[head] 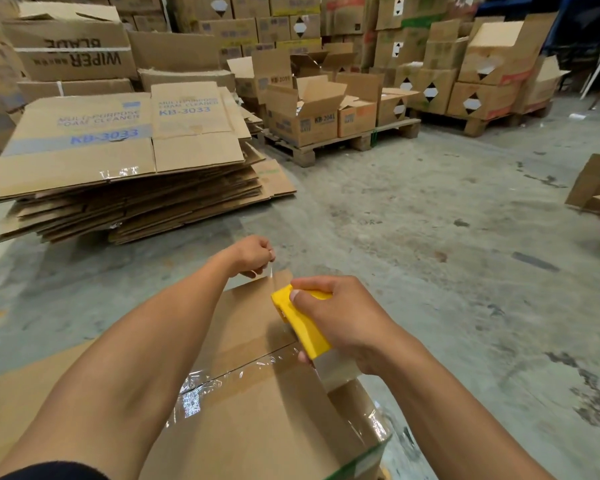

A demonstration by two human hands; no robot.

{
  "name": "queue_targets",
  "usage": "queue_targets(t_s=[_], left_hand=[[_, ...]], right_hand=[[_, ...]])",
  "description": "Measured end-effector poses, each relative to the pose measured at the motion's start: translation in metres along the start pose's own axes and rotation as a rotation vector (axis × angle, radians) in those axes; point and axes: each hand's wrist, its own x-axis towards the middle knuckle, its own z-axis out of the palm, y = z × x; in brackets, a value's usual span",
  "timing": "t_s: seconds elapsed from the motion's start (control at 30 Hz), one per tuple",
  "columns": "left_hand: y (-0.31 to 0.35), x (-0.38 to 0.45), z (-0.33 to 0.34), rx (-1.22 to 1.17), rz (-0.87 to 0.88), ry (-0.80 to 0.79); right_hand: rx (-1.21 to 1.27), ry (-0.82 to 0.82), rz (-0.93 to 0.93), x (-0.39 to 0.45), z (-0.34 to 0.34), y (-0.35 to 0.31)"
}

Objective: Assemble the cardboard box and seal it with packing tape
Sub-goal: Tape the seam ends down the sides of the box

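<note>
Pinching tape [272, 271] at box [257, 410] edge, left hand [252, 252]; right hand [340, 318] grips dispenser [300, 318].

I see a plain brown cardboard box [257, 420] under glossy clear tape [222, 379], a bright yellow tape dispenser [300, 320], flattened brown cartons [118, 157] printed in blue (KB-3033), and a mottled grey floor [430, 237].

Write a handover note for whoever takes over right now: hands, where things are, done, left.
Left hand: pinching the free tape end at the far edge of the cardboard box.
Right hand: gripping the yellow tape dispenser, over the box top.
Done: flaps closed; clear tape already lies along the centre seam.
Left: stick down the far end, run the strip, cut it.
Flat boxes stacked on the floor beyond.
</note>
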Motion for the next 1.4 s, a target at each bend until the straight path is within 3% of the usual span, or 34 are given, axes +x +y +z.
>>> queue_targets(t_s=[0.37, 0.7, 0.9, 1.0, 1.07, 1.13, 1.2, 1.3, 1.4], left_hand=[[-0.011, 0.003, 0.004, 0.018, -0.018, -0.057], [-0.020, 0.005, 0.015, -0.010, 0.067, 0.028], [-0.026, 0.005, 0.020, -0.063, -0.058, -0.056], [-0.030, 0.004, 0.020, -0.087, -0.036, 0.104], [-0.028, -0.001, 0.017, -0.372, 0.086, 0.204], [-0.025, -0.011, 0.007, -0.596, 0.178, 0.128], [-0.022, -0.022, -0.003, -0.637, 0.194, -0.017], [-0.019, -0.032, -0.004, -0.476, 0.177, -0.164], [-0.009, -0.043, 0.001, -0.354, 0.178, -0.166]], right_hand=[[0.000, -0.010, 0.018, -0.001, 0.001, 0.003], [-0.034, -0.005, 0.008, 0.005, 0.002, 0.008], [-0.028, 0.012, 0.012, 0.004, 0.003, 0.007], [-0.003, 0.008, 0.012, 0.002, 0.001, 0.008], [0.014, 0.004, 0.007, 0.001, 0.000, 0.008], [0.025, 0.001, 0.008, 0.000, -0.001, 0.008], [0.030, -0.005, 0.009, -0.001, -0.002, 0.008], [0.019, -0.003, 0.006, -0.001, -0.003, 0.007], [0.012, -0.003, 0.002, -0.001, -0.004, 0.007]])
